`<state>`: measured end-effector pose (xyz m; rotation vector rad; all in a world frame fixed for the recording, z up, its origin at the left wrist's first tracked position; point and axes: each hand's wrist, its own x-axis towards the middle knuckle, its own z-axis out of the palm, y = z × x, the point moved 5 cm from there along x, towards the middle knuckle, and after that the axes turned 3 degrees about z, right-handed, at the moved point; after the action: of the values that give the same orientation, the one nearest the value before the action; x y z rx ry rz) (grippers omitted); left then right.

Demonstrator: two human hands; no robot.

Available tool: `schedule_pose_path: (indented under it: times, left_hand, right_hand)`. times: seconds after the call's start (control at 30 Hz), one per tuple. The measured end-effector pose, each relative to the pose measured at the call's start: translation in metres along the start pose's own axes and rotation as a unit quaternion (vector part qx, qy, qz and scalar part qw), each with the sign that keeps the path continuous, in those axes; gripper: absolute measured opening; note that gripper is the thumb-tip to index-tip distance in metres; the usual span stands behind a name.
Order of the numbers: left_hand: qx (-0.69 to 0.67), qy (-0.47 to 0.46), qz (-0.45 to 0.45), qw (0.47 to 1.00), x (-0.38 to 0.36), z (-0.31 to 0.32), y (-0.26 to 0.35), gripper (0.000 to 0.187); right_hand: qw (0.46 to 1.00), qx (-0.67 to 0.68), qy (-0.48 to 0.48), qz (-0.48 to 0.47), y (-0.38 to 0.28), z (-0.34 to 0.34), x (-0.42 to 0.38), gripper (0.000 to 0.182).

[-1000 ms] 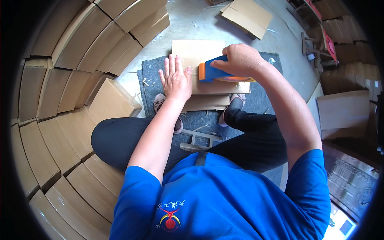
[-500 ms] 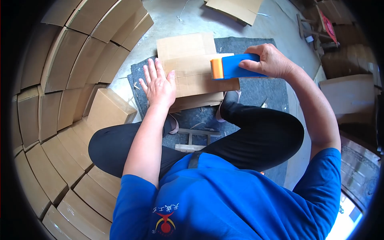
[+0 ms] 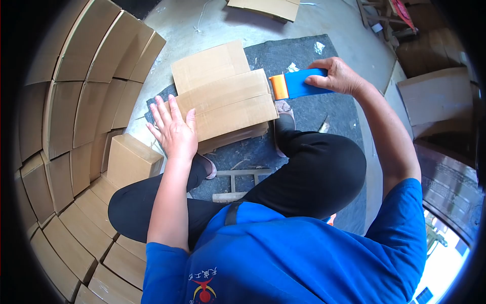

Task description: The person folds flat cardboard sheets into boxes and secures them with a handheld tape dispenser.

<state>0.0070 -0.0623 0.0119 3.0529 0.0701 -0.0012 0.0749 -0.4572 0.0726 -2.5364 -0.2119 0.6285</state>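
A brown cardboard box (image 3: 230, 104) lies between my feet, its end flap (image 3: 210, 66) sticking out on the far side. A seam runs lengthwise along the box's upper face. My left hand (image 3: 177, 133) lies flat with fingers spread at the left end of that face. In my right hand (image 3: 336, 76) is a blue tape dispenser (image 3: 305, 84) with an orange head. The orange head is just off the right end of the box, close to its edge.
Stacked cardboard boxes (image 3: 86, 106) rise along the left side. A dark mat (image 3: 309, 121) covers the floor under the box, and a wooden frame (image 3: 238, 180) lies between my legs. Flat cardboard (image 3: 268, 7) sits at the far side, with more cardboard (image 3: 435, 96) on the right.
The tape dispenser has gone from above the box's right part to just past its right end. My left hand has slid to the left end, and the box appears more tilted.
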Motion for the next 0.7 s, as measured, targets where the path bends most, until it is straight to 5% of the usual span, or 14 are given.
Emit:
schedule_pose_path:
  times: [0.1,0.23,0.27,0.33,0.7]
  left_hand:
    - [-0.055,0.048,0.132,0.989,0.001,-0.014,0.047,0.049]
    - [-0.147,-0.007,0.232,0.962,-0.006,-0.022,0.145,0.070]
    - [-0.136,-0.043,0.206,0.968,-0.007,-0.020,0.163,0.097]
    - [-0.102,-0.089,0.167,0.977,-0.006,-0.005,0.180,0.112]
    - [-0.072,-0.099,0.171,0.978,-0.004,0.010,0.188,0.097]
  right_hand:
    - [1.000,0.014,0.004,-0.006,0.004,0.003,0.000,0.056]
    - [0.999,0.041,-0.004,-0.025,0.004,0.005,0.002,0.056]
    - [0.999,0.046,-0.007,-0.018,0.005,0.005,0.002,0.056]
    - [0.999,0.045,-0.003,-0.020,0.003,0.005,0.001,0.052]
    - [0.999,0.041,-0.010,0.000,0.047,-0.016,-0.018,0.055]
